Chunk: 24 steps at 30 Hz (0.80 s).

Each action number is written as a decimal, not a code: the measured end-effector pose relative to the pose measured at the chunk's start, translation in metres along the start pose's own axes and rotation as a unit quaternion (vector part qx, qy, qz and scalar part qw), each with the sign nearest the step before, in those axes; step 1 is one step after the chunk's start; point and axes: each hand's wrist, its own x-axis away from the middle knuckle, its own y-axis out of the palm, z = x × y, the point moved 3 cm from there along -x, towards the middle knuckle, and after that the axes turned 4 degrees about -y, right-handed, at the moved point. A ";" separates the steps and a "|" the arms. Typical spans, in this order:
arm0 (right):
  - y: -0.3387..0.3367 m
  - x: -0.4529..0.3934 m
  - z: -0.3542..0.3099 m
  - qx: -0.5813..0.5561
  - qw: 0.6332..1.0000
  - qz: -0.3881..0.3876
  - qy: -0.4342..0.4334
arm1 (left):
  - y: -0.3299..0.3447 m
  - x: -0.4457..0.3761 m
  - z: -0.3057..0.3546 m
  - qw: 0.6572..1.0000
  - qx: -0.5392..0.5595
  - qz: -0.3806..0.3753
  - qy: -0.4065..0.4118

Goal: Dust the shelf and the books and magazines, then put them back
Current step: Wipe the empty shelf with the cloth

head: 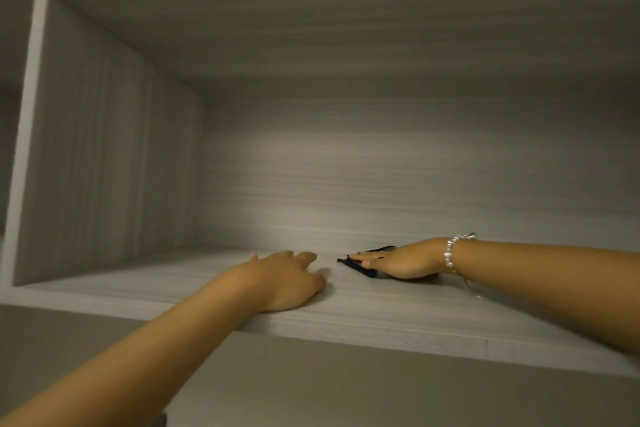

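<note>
Shelf (398, 319): flat right hand (403, 262) hides most of dark cloth (360, 267); left hand (289, 282) rests loosely curled.

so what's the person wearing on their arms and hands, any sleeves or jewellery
Both forearms are bare, with no sleeves or gloves in view. The right wrist carries a silvery beaded bracelet with a thin chain hanging from it. The left hand and right hand show no rings that can be made out.

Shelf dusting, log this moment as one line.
step: wiping shelf | right hand: flat on dark cloth | left hand: resting on shelf, holds nothing | books: none in view
</note>
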 end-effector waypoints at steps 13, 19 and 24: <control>0.003 -0.023 -0.034 -0.033 0.997 -0.005 -0.074 | -0.006 0.006 -0.007 0.998 0.008 0.013 -0.065; -0.004 -0.035 -0.027 -0.006 0.999 -0.008 -0.050 | -0.006 0.005 -0.027 0.998 -0.006 0.005 -0.060; -0.007 -0.080 -0.041 0.021 0.999 0.030 -0.029 | -0.004 -0.003 -0.025 0.998 0.011 -0.010 -0.060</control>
